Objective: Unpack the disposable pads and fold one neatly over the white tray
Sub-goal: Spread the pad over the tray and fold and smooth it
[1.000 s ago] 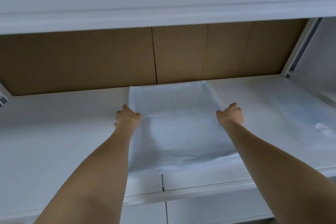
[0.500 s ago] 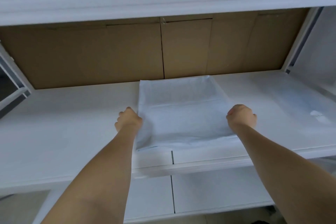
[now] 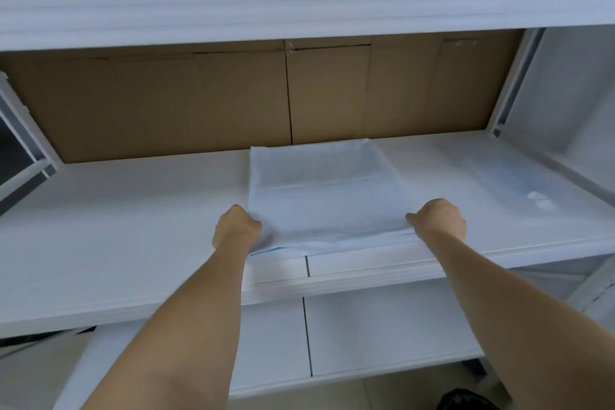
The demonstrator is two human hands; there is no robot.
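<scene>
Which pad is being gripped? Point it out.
The folded pad at the shelf's middle, gripped by the left hand and right hand; the other pad lies untouched, far right.

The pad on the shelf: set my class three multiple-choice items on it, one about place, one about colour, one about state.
1. Where does the pad lie?
A. On the white shelf, in front of the cardboard boxes
B. On the floor
C. On top of the cardboard boxes

2. What colour is the pad?
A. Green
B. Pale blue
C. Brown

3. How is the pad being handled?
A. No hand touches it
B. One hand lifts it high
C. The left hand and the right hand each grip a near corner

Answers:
1. A, since it lies flat on the shelf, with the boxes behind its far edge.
2. B, since it shows a light blue tint against the white shelf.
3. C, since both hands are curled at its near corners.
</scene>
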